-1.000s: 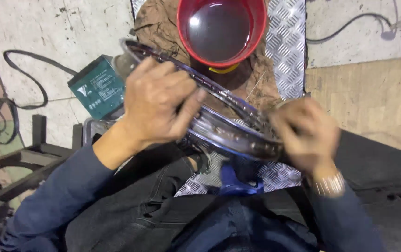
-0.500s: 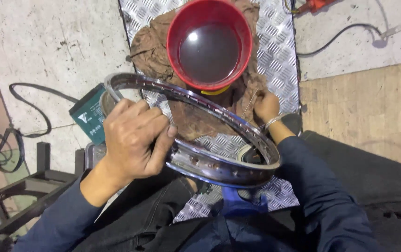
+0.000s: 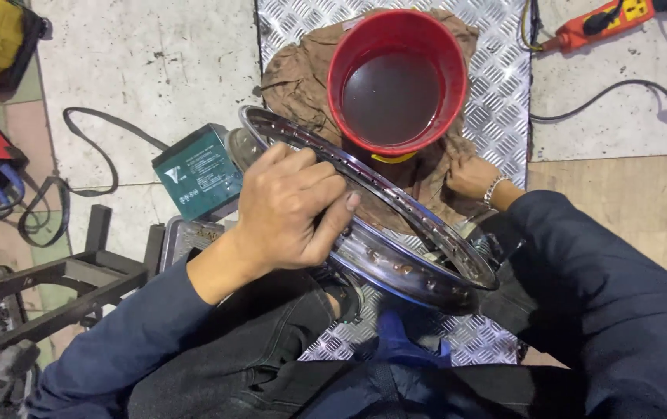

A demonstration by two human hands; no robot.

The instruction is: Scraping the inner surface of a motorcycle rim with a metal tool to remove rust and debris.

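A chrome wheel rim [image 3: 396,264] with spoke holes rests tilted over my lap. My left hand [image 3: 291,206] is closed over its near-left edge, fingers wrapped on the metal. My right hand [image 3: 471,177], with a metal bracelet at the wrist, reaches past the rim and pinches the brown rag [image 3: 302,85] lying on the floor. A red bucket [image 3: 396,77] holding dark liquid stands on that rag, just beyond the rim.
The rag and bucket sit on a checker-plate metal sheet [image 3: 496,101]. A green box-shaped battery [image 3: 198,171] lies left of the rim. Black cables [image 3: 77,155] run across the concrete. An orange power strip [image 3: 601,23] is at top right. A dark metal frame [image 3: 54,287] stands at left.
My right hand has let go of the rim's right side and moved forward onto the rag. My left hand has stayed gripping the rim. The camera tilted, showing more floor.
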